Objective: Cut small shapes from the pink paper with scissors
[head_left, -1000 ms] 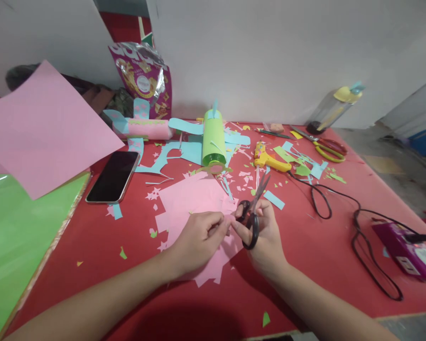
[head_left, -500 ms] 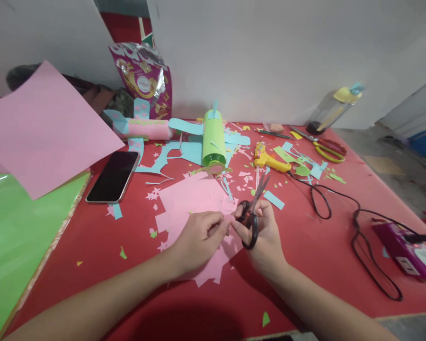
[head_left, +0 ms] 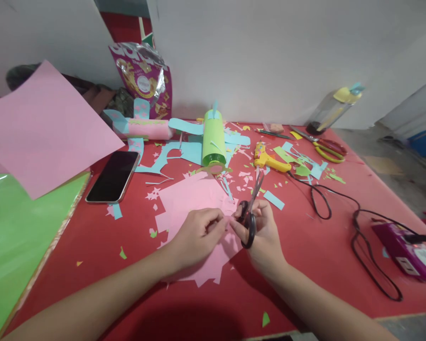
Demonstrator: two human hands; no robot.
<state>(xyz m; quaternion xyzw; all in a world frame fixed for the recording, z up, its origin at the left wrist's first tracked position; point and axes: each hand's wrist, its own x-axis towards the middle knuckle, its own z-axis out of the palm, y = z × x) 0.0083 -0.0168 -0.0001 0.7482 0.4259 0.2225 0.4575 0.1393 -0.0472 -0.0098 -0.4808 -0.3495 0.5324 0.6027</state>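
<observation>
My right hand (head_left: 266,237) is closed on black-handled scissors (head_left: 250,215), its fingers through the loops and the blades pointing away from me. Between the fingertips of my left hand (head_left: 200,234) is a small pink paper piece (head_left: 227,221), partly hidden by the fingers; the right fingertips touch it too. Beneath both hands lie pink paper sheets (head_left: 186,203) with jagged cut edges. Just beyond them stands a green paper tube plane (head_left: 214,137) with light blue wings. Left of it rests a pink tube plane (head_left: 147,129) with blue fins.
A phone (head_left: 113,176) lies left, near a large pink sheet (head_left: 46,132) and a green sheet (head_left: 17,237). Right are a yellow glue gun (head_left: 271,161), its cord, a purple power box (head_left: 408,251), red-yellow scissors (head_left: 328,148) and a bottle (head_left: 332,111). Paper scraps litter the red table (head_left: 305,265).
The scissors have turned slightly in my right hand; their blades look closer together and tip a little left. My left hand has barely moved.
</observation>
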